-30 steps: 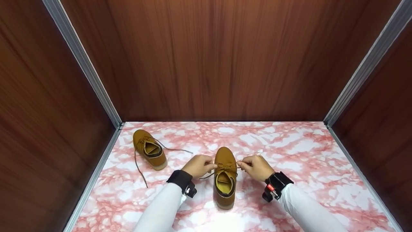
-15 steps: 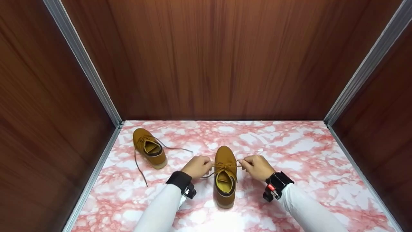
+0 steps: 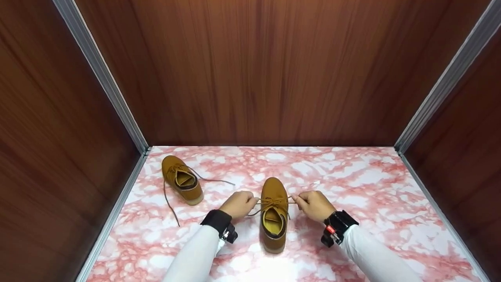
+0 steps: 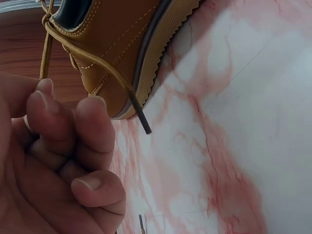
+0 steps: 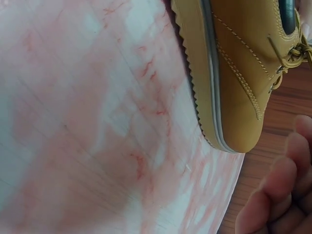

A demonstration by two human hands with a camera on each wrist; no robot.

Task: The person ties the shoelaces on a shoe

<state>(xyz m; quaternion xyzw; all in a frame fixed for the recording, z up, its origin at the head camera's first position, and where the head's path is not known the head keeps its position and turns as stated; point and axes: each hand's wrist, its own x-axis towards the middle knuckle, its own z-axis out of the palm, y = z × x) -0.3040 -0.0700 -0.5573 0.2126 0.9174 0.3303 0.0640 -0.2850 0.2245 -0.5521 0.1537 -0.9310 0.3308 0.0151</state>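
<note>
With your left hand point(image 3: 238, 204) and right hand point(image 3: 315, 204) each pinching the lace point(image 3: 275, 202) of the shoe point(image 3: 274, 188) between them on the table point(image 3: 352, 180), you seem to be tightening it, and should probably next pull evenly.

"What's that you've got?"
"A tan-brown shoe point(image 3: 274, 190), upright, toe pointing away from me."
"Any detail?"
"Pale stitching point(image 5: 239, 77) on its side, a thick, light sole point(image 5: 195, 63) with a ridged edge, and a yellowish lining point(image 3: 273, 227)."
"And the lace point(image 4: 99, 61)?"
"Thin and brown, knotted in front of the opening. I pinch it on both sides, the strands drawn straight outward; one dark-tipped end hangs free on the left, and a shorter stretch of end shows on the right."
</note>
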